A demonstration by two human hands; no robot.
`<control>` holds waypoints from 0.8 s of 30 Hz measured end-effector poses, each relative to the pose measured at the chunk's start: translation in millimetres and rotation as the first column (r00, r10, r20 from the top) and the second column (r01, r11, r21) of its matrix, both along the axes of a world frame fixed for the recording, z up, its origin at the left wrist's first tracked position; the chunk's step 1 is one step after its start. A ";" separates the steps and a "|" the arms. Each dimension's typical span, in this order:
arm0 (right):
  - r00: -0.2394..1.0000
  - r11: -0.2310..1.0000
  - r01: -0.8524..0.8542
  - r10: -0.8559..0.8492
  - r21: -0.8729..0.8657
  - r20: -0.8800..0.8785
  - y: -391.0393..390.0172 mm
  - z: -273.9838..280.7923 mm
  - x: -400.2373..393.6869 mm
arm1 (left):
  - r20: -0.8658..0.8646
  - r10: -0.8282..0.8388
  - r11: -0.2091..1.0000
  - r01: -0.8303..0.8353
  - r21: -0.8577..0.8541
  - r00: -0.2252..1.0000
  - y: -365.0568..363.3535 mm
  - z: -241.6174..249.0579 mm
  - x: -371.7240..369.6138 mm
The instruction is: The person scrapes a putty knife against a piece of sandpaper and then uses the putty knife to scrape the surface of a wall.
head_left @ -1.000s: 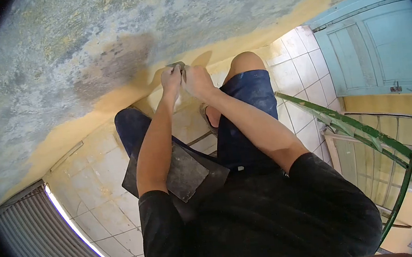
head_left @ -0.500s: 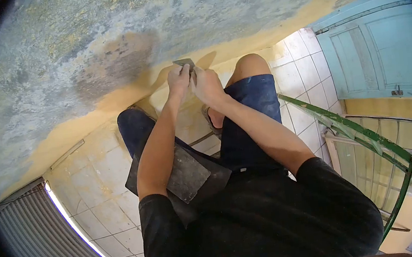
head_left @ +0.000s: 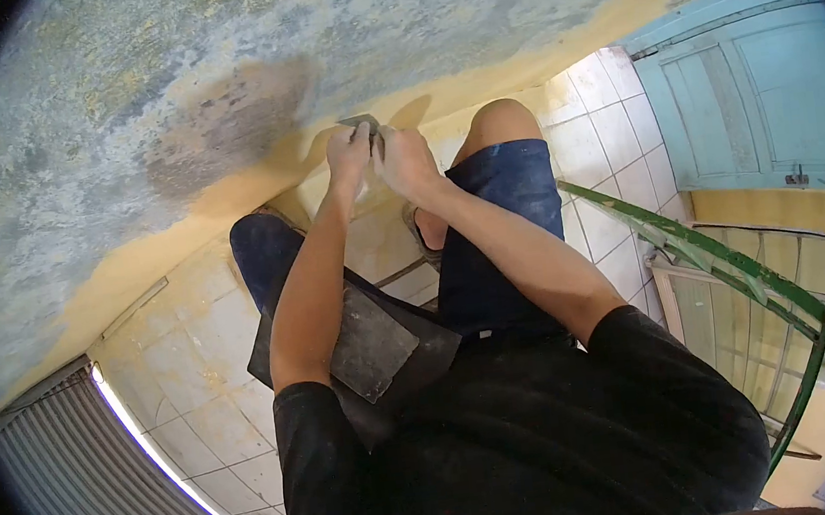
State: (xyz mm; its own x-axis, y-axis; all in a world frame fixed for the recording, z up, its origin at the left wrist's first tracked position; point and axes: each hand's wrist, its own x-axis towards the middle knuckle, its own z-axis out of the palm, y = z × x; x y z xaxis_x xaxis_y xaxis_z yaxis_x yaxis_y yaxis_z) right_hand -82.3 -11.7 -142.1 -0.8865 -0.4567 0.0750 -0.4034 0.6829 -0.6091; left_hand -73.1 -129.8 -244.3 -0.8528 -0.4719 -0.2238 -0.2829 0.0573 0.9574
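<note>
Between my two hands is a small dark grey piece of sandpaper (head_left: 359, 121), its upper edge showing close to the wall (head_left: 471, 45). The fingers of my left hand (head_left: 349, 159) are closed on its left part. My right hand (head_left: 407, 163) pinches it from the right, and the two hands nearly touch. Most of the piece is hidden by my fingers. Across my left thigh, under the left forearm, lie dark sheets that look like sandpaper (head_left: 374, 347).
The wall is blue-grey and worn above, yellowish below, with a brownish patch (head_left: 227, 121). Pale floor tiles (head_left: 218, 419) surround my legs. A corrugated shutter (head_left: 104, 481) stands at lower left. To the right are a blue door (head_left: 758, 100), a green curved metal bar (head_left: 691, 228) and a leaning window frame (head_left: 740, 309).
Both hands have shifted slightly left and up in the view with the sandpaper between them. My right knee has also moved up a little. The grip looks the same.
</note>
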 end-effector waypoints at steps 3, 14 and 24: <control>0.999 0.999 -0.045 0.045 0.031 -0.002 3.2 -1.8 -5.9 | 0.004 0.050 0.999 -0.050 0.000 0.999 4.2 -2.2 -3.9; 0.996 0.997 -0.043 0.037 0.067 0.083 0.8 7.7 -2.3 | -0.060 0.090 0.993 -0.095 -0.072 0.994 5.2 -19.4 -6.5; 0.999 0.999 -0.034 0.033 0.019 0.035 0.5 1.3 0.9 | 0.039 0.067 0.997 -0.068 0.047 0.997 2.9 -7.7 -1.4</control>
